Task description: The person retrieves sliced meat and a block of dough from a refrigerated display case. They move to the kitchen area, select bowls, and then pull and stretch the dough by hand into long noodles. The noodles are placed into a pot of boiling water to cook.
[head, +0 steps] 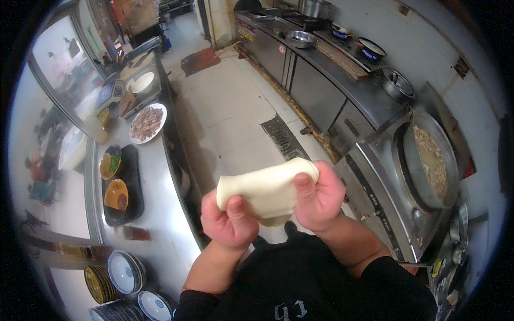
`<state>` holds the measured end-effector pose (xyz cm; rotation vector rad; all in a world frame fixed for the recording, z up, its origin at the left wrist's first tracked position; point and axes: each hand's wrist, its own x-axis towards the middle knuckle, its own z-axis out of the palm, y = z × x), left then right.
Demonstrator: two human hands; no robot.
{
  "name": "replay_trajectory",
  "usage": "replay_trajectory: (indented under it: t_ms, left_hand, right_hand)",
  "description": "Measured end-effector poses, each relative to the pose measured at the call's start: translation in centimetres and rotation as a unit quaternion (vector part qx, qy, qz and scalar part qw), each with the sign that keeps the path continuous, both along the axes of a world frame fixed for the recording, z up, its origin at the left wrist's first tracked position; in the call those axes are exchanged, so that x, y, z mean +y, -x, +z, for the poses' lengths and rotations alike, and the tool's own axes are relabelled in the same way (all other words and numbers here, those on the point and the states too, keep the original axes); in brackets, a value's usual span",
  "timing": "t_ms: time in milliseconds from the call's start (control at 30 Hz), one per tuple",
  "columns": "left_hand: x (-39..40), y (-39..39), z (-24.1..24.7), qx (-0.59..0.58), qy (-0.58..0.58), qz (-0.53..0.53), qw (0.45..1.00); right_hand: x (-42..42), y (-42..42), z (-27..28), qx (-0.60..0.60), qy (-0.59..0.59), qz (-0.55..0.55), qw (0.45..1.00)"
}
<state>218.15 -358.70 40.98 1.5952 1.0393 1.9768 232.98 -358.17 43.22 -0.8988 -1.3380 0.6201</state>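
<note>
A thick, pale sheet of dough (261, 184) is held up in front of my body, its upper edge folded over. My left hand (231, 220) grips its left end, with the thumb pressed on the near face. At the right end my right hand (320, 196) holds it the same way, the thumb on top and the fingers curled behind. The dough spans the gap between both hands above the floor. Below its lower edge a yellowish round shape partly shows; I cannot tell what it is.
On the left steel counter (160, 180) are a plate of sliced meat (147, 123), a black tray (134, 176) with two bowls, and stacked bowls (125, 273). To the right, a large wok (431, 160) holds food in liquid. Farther back, a pan (372, 47) sits over a lit burner.
</note>
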Motion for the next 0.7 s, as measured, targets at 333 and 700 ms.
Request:
replay_trajectory:
  t_ms: [333, 700]
  left_hand:
    - [8.9, -2.8, -1.1, -0.116, 0.084, -0.052, 0.988]
    - [24.9, -13.2, -3.7, -0.25, 0.393, -0.215, 0.858]
  right_hand:
    - [7.6, -2.8, -0.7, 0.091, 0.105, -0.038, 0.99]
    - [22.3, -10.8, -6.2, 0.301, 0.316, 0.136, 0.889]
